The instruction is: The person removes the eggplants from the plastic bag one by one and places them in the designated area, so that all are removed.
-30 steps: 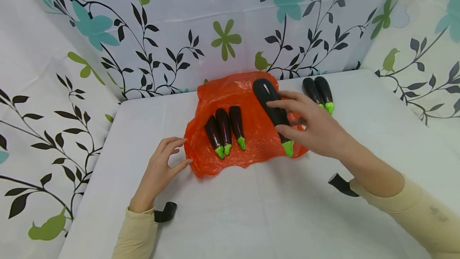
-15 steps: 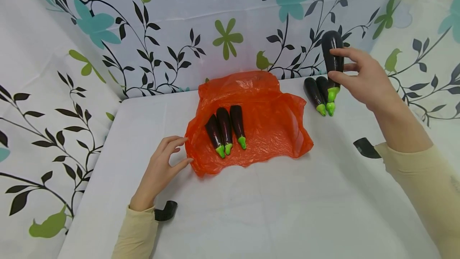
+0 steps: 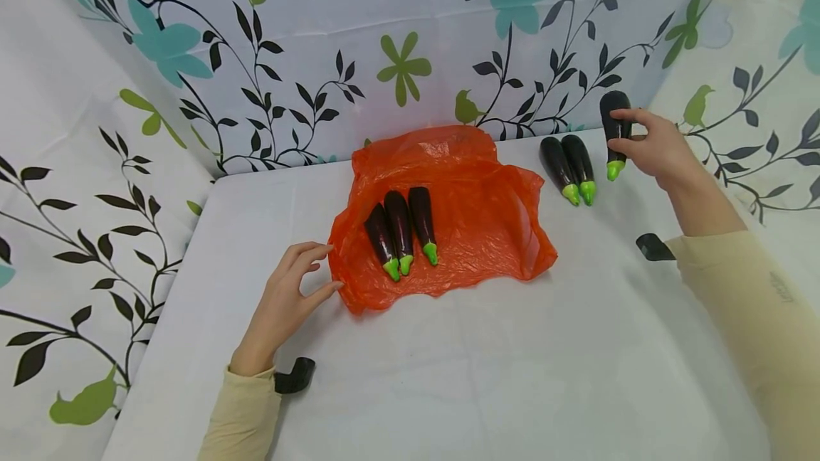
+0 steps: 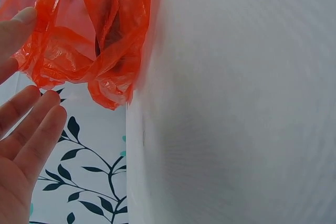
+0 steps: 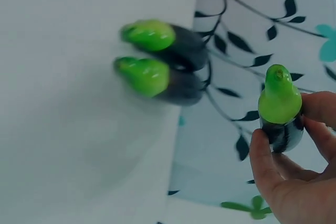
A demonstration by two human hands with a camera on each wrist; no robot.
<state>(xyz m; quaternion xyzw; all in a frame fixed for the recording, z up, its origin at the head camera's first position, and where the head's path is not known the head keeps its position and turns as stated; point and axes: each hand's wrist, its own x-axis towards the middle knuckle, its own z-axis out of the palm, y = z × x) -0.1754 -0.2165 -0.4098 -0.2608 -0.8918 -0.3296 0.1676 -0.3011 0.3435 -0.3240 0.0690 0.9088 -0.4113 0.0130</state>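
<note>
Between thumb and fingers my right hand holds a dark eggplant with a bright green stem end, at the table's back right. The right wrist view shows its green end toward the camera, apart from the table. Two more eggplants lie side by side just left of it. On the spread orange-red plastic bag lie three eggplants, stems toward me. My left hand stays at the bag's left edge, fingertips at the plastic; its fingers look loosely extended in the left wrist view.
A white cloth covers the table. Behind it hangs a curtain printed with leaves, flowers and birds, close to the back edge. Black camera mounts sit at both wrists.
My right hand has carried the eggplant from over the bag's right side to the back right, then lowered it beside the two lying there. The left hand has not moved.
</note>
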